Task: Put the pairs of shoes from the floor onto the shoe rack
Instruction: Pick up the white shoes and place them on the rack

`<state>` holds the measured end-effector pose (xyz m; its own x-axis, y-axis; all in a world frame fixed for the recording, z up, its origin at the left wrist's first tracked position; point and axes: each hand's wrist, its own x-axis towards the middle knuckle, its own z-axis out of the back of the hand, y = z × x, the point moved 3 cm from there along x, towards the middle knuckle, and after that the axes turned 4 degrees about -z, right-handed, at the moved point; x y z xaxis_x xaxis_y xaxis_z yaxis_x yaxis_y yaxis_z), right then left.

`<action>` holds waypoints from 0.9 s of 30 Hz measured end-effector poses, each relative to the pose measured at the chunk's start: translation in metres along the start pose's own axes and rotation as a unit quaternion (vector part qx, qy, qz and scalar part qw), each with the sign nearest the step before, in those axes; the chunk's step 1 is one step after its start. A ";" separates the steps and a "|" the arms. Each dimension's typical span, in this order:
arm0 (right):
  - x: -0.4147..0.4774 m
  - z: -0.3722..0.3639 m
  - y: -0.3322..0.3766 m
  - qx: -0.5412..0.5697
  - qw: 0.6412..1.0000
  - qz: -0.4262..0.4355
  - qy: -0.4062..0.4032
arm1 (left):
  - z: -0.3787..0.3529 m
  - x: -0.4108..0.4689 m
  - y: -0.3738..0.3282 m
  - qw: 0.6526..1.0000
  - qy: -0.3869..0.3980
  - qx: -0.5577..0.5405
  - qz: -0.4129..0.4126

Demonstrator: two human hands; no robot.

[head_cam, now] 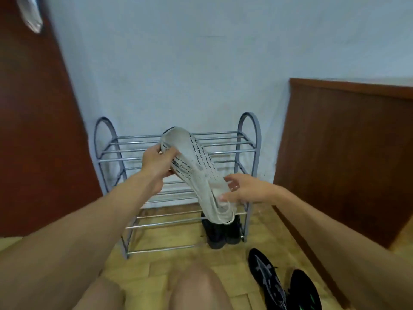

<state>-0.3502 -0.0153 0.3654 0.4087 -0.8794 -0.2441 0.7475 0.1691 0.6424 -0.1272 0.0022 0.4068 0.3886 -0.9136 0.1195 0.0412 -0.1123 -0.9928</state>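
A grey metal shoe rack (250, 130) with several tiers of bars stands against the pale wall. In front of it I hold a white shoe (199, 166) with dark stitch marks, sole side toward me. My left hand (156, 163) grips its upper end. My right hand (243, 189) touches its lower end with fingers spread. A dark pair of shoes (221, 233) sits on the rack's lowest tier at the right. On the floor at lower right lie a black shoe with grey marks (266, 278) and a black shoe with green marks (305, 291).
A brown door (33, 130) stands at the left and a brown wooden panel (344, 157) at the right, both close to the rack. The floor is tan tile (156, 265). My bare knees (194, 287) fill the bottom centre.
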 end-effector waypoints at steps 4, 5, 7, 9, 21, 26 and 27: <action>0.002 -0.009 0.063 0.143 0.986 0.065 0.056 | 0.053 -0.002 -0.053 0.998 -0.031 -0.039 -0.024; 0.002 -0.012 0.081 0.155 0.983 0.079 0.058 | 0.067 -0.002 -0.062 0.998 -0.041 -0.046 -0.029; 0.004 -0.018 0.111 0.170 0.979 0.098 0.054 | 0.095 0.000 -0.074 0.996 -0.058 -0.069 -0.028; 0.013 -0.029 0.134 0.188 0.976 0.102 0.046 | 0.125 -0.002 -0.074 0.993 -0.063 -0.097 -0.010; 0.067 -0.191 0.251 0.192 0.971 0.102 0.098 | 0.272 -0.049 0.045 0.989 -0.118 -0.004 0.083; 0.080 -0.268 0.266 0.110 0.976 0.087 0.166 | 0.337 -0.064 0.108 0.977 -0.156 0.017 0.145; 0.084 -0.281 0.262 0.094 0.976 0.073 0.185 | 0.344 -0.069 0.118 0.976 -0.155 0.023 0.154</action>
<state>0.0268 0.0805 0.3089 0.6904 -0.6255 -0.3634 0.5727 0.1658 0.8028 0.1679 0.1862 0.2794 0.6486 -0.7384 -0.1844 -0.0831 0.1722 -0.9816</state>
